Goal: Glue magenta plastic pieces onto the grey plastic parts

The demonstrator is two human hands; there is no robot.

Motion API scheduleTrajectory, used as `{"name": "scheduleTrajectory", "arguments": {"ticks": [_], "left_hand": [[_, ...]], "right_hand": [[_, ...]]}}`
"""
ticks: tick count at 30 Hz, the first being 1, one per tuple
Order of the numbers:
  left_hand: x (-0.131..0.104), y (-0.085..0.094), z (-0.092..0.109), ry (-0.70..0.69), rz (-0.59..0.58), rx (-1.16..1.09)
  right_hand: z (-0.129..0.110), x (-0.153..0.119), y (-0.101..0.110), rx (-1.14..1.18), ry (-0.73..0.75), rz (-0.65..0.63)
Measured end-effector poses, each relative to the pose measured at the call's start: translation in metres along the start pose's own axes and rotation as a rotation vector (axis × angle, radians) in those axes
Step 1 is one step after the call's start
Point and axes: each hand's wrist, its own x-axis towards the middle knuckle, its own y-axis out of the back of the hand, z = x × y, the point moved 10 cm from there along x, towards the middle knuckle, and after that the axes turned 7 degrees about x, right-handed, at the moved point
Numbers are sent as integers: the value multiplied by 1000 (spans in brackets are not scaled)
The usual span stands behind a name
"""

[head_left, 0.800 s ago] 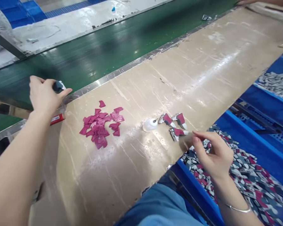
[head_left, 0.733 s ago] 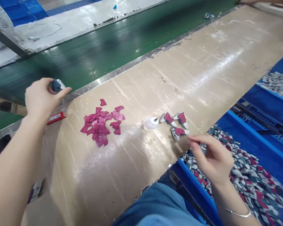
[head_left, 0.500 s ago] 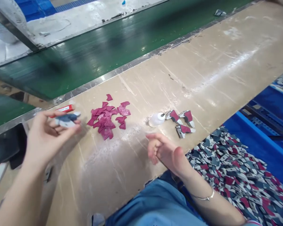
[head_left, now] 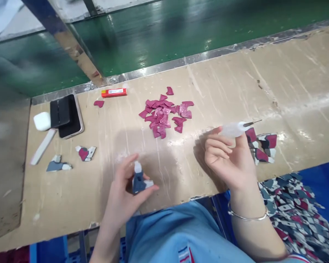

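My left hand [head_left: 126,193] pinches a grey-white piece [head_left: 140,182] above the bench [head_left: 208,91] edge; my right hand [head_left: 230,160] grips the glue bottle [head_left: 233,129]. I reckon a loose pinch drops it.

Both forearms are bare, with no sleeves reaching into view. The right hand [head_left: 230,160] has a thin silver bangle [head_left: 246,217] around its wrist, a plain narrow band with no charm visible. The left hand [head_left: 126,197] wears no ring or band that can be made out. Light blue clothing [head_left: 181,233] covers the lap, with a small red and dark striped marking [head_left: 185,255] near the lower edge.
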Motion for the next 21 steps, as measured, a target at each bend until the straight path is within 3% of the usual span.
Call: {"name": "scheduleTrajectory", "arguments": {"ticks": [3,7,13,21], "left_hand": [[7,-19,1,-10,-126,-36],[14,-32,3,-23,-216,-86],[13,-33,5,-24,-208,-145],[13,-33,5,-25,-195,-106]], "right_hand": [[8,-1,-8,-226,101,40],[22,-22,-29,-733,444,55],[37,-56,-46,-1289,916,-63],[43,-61,-46,-1436,879,-23]]}}
